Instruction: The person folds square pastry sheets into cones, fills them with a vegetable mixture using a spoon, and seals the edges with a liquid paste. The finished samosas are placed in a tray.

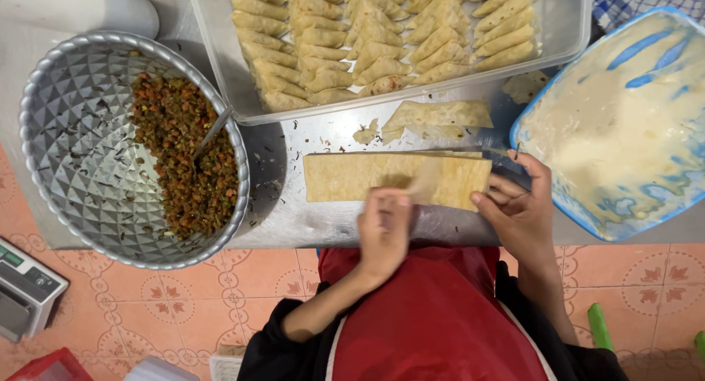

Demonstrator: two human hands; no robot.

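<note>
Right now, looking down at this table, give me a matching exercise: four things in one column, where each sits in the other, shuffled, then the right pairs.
Things:
1. metal bowl of filling
2. clear tray of folded pastries
3. blue tub of paste
4. stack of pastry strips

Places:
A. far right
B. centre, at the left hand and right hand
C. far left
D. top, middle

Pairs: 1-C, 2-D, 3-A, 4-B

Even, warm overhead light; moderately bright; soft shadows beneath the bowl rim at frame left; mild sheen on the tabletop; left hand slightly motion-blurred; edges otherwise sharp.
</note>
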